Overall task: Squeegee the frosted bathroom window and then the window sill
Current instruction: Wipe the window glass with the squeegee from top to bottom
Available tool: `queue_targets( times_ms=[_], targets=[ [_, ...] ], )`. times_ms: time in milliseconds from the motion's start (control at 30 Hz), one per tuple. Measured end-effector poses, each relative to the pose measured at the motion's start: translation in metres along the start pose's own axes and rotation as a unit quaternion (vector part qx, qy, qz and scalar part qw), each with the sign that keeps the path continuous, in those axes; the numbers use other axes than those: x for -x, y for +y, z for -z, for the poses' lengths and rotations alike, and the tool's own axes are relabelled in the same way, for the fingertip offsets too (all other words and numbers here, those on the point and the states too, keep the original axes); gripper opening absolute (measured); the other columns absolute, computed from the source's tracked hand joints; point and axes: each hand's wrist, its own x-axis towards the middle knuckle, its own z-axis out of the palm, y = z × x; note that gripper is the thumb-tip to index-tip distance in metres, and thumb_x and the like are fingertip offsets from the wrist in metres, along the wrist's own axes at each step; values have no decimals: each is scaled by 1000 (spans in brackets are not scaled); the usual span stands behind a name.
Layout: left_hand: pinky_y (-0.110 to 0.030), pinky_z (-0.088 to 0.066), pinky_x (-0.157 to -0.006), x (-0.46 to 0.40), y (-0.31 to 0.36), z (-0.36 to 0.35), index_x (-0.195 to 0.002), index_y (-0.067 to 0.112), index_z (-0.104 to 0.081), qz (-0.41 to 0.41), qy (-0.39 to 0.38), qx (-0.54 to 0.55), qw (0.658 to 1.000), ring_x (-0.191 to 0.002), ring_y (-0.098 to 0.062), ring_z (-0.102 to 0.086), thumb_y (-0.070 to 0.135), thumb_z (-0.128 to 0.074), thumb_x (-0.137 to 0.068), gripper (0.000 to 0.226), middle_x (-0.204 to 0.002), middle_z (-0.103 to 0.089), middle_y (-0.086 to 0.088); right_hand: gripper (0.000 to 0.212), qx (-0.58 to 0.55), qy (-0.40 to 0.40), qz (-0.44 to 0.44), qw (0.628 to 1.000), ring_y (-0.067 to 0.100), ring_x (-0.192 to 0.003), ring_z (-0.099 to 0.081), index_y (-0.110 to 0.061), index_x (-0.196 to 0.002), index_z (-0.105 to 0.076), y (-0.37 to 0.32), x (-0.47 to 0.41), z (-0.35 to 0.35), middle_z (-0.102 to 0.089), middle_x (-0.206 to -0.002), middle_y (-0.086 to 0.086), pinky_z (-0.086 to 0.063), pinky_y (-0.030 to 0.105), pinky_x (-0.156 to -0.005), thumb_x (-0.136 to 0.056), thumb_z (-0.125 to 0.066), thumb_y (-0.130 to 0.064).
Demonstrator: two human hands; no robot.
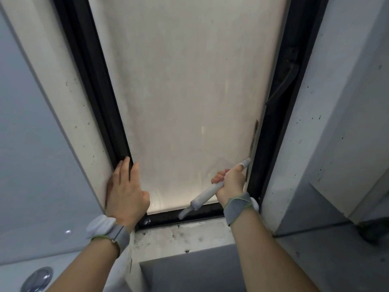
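The frosted window pane [185,85] fills the middle of the view inside a black frame [92,81]. My right hand [230,182] is shut on the white handle of a squeegee [205,196]. Its blade end rests against the pane's lower right edge, next to the frame. The handle's tail points down over the bottom frame rail. My left hand [124,188] lies flat with fingers apart on the lower left frame and the wall reveal. The stained pale window sill [183,232] runs just below the frame.
A black window handle [284,81] sits on the right frame, above my right hand. Grey tiled walls flank the recess on both sides. A round chrome button [37,278] shows at the bottom left. Both wrists wear grey bands.
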Motion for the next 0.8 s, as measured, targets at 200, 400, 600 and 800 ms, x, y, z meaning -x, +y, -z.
queue_targets(
  times_ms=[200, 400, 600, 800],
  targets=[
    [-49, -31, -116, 0, 1, 2, -144, 4, -41, -11, 9, 9, 1000, -144, -38, -28, 6, -63, -67, 80, -158, -31, -19, 51, 48, -19, -21, 998, 13, -30, -28, -15, -78, -36, 54, 30, -25, -33, -45, -2, -29, 17, -37, -99, -28, -62],
    [-50, -31, -116, 1, 1, 3, -143, 4, -41, -15, 4, 12, 1000, -144, -38, -26, 6, -63, -66, 80, -157, -31, -19, 54, 85, -41, -27, 995, 14, -33, -32, -13, -81, -39, 66, 44, -21, -37, -48, -1, -32, 19, -39, -96, -32, -64],
    [-50, -32, -115, 3, 1, 6, -144, 4, -40, -13, 5, 26, 1000, -143, -38, -26, 5, -63, -67, 80, -158, -28, -20, 53, 88, -8, 29, 996, 12, -31, -32, -12, -83, -41, 44, 25, -3, -37, -42, -4, -31, 20, -35, -96, -33, -63],
    [-49, -30, -118, 5, 1, 6, -144, 1, -40, -23, 10, 38, 999, -145, -40, -25, 1, -62, -68, 79, -158, -27, -22, 52, 122, 22, 70, 990, 13, -34, -33, -12, -83, -43, 21, -3, 16, -39, -50, -1, -32, 20, -37, -96, -32, -62]
  ],
)
